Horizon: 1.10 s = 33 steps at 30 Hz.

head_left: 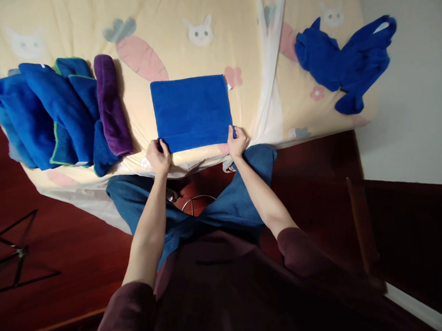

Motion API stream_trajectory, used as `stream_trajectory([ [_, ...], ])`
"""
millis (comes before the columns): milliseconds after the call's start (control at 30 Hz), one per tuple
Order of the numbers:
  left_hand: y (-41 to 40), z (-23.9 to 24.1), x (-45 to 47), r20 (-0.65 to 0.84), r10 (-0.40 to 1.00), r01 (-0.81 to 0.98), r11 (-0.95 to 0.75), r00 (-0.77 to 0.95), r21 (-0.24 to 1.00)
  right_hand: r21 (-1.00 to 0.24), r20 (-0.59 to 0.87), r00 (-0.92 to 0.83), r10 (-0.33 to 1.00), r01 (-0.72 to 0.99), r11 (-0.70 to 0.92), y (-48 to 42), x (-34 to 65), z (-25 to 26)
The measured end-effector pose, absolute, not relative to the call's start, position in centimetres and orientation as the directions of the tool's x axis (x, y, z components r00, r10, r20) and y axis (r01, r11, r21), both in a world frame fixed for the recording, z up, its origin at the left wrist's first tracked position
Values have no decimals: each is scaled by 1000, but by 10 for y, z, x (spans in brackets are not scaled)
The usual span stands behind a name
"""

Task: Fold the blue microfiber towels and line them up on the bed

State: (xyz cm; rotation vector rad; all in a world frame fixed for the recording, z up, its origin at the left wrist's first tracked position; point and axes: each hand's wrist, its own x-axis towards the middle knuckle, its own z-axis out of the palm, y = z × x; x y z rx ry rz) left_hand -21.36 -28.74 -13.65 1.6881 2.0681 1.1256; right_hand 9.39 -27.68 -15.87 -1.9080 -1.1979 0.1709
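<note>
A blue towel lies spread out as a flat rectangle on the bed, with a small white tag at its far right corner. My left hand pinches its near left corner. At the near right corner, the fingers of my right hand are closed on the same towel. To the left lies a pile of blue towels, some with green edging. A rolled purple towel rests against that pile's right side. Over on the right sits a crumpled heap of blue cloth.
The bed has a pale yellow sheet printed with carrots and rabbits, and a white cloth strip crosses it. My knees are at the bed's near edge. A black metal stand is on the dark red floor at left. A white wall borders the right.
</note>
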Motion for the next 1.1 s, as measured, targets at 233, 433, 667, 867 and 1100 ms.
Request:
stream_trajectory([
  [233,-289,-135,-215,287,911,709,8,-297,706,-696,290,552,782,682,-223,-276,90,-148],
  [433,-289,-137,-215,285,903,692,17,-320,722,-688,269,549,792,685,-241,-275,92,-146],
  [667,-288,-132,-216,344,905,746,-47,-249,664,-669,223,546,807,688,-281,-270,89,-146],
  [867,-292,-111,-226,298,954,760,-216,30,614,-821,143,536,832,533,-202,-272,100,-123],
  [1100,-308,-110,-264,237,819,691,-569,522,445,-541,396,57,917,821,183,-308,117,-96],
])
